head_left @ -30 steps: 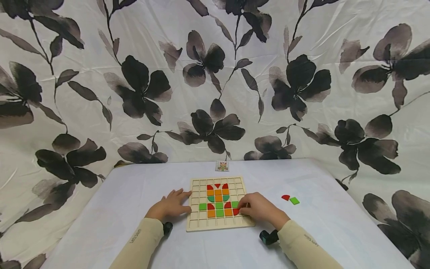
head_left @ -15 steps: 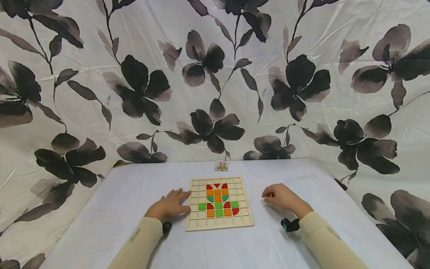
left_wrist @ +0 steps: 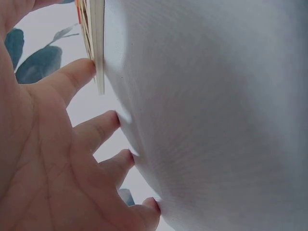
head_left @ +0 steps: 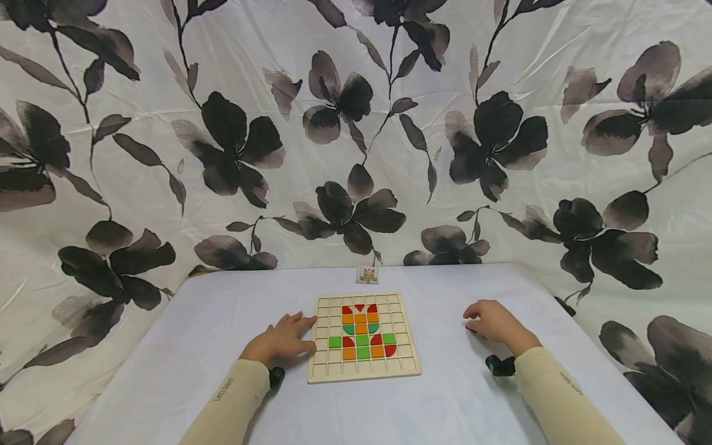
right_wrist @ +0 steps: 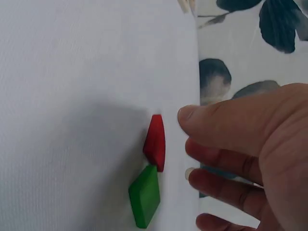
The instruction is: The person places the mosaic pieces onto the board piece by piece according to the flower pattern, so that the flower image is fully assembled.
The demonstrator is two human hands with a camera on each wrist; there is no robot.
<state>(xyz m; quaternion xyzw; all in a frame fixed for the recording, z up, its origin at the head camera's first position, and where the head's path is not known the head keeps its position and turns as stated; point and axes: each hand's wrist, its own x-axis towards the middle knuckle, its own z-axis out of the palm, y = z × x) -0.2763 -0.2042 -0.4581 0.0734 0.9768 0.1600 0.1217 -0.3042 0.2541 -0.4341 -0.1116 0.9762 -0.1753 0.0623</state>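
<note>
A wooden grid board [head_left: 360,369] lies mid-table, with red, orange and green tiles [head_left: 362,330] set in a flower shape. My left hand [head_left: 285,338] rests flat on the cloth, fingers spread. Its index fingertip [left_wrist: 85,68] touches the board's left edge [left_wrist: 97,43]. My right hand [head_left: 491,320] hovers to the right of the board, over two loose pieces. In the right wrist view the thumb [right_wrist: 211,122] and slightly bent fingers are close beside a red quarter-round piece [right_wrist: 155,141] and a green square piece [right_wrist: 145,195]. They hold nothing.
A small pattern card [head_left: 368,275] stands at the table's far edge. The table [head_left: 222,315] has a white cloth, and a flowered curtain [head_left: 356,123] hangs close behind and around it. Black wrist cameras [head_left: 500,364] sit under both sleeves.
My right hand has left the board's lower right tiles and moved right across the cloth to the two loose pieces, now covering them in the head view. The left hand has stayed put.
</note>
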